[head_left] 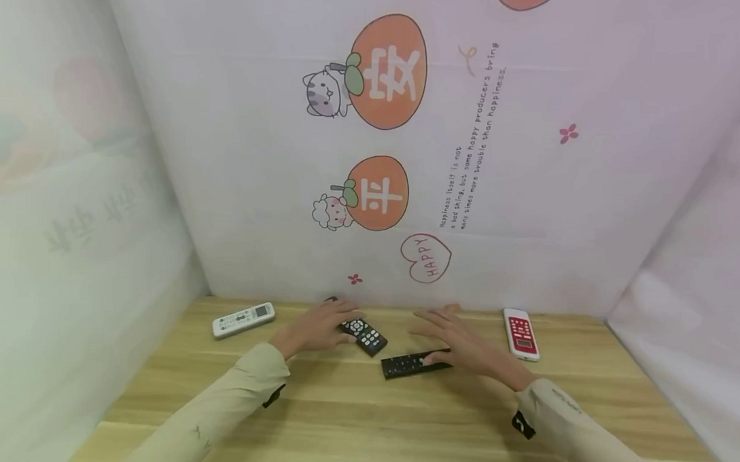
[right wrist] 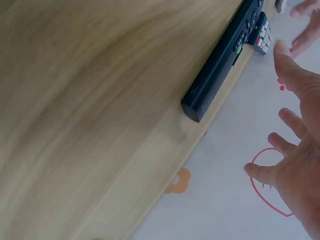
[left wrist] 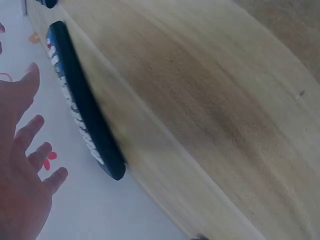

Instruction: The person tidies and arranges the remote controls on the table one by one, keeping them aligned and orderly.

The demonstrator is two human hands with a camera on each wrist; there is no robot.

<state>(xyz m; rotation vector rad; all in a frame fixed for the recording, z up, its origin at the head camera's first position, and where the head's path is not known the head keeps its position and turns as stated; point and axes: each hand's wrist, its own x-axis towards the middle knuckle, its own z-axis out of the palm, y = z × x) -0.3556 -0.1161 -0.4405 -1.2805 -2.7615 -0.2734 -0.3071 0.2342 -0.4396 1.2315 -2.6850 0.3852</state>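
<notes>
My left hand [head_left: 317,328] hovers over a dark remote control with pale buttons [head_left: 370,338], covering part of it in the head view. In the left wrist view a gap shows between the spread fingers of that hand [left wrist: 22,185] and the same remote [left wrist: 85,100]. Over the right end of a slim black remote control [head_left: 402,366] is my right hand [head_left: 465,340], its fingers extended. The right wrist view has this hand [right wrist: 305,160] apart from the black remote [right wrist: 212,70]. Neither hand holds anything.
A white remote control [head_left: 243,321] lies at the back left of the wooden table [head_left: 352,422]. At the back right lies a red and white remote control [head_left: 522,334]. A printed white cloth [head_left: 271,194] hangs behind the table, with pale cloth at both sides.
</notes>
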